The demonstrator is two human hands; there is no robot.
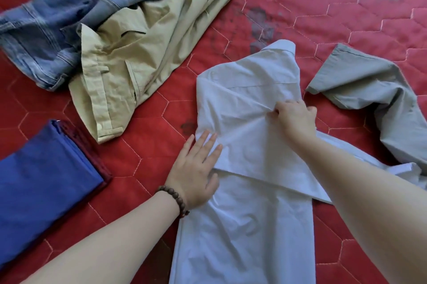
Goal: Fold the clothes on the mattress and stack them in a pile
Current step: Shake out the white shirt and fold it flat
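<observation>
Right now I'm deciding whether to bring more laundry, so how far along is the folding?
Done: one blue folded piece lies flat, a dark red one under it. In hand: the white shirt, left hand pressing it flat, right hand pinching a fold. Left: jeans, beige trousers and a grey garment, all unfolded.

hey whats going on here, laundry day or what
A person is folding a white shirt on a red quilted mattress. The left hand presses flat on its folded edge while the right hand pinches the fabric near the middle. Jeans, a khaki garment and a grey garment lie unfolded; a folded blue cloth sits at left.
</observation>
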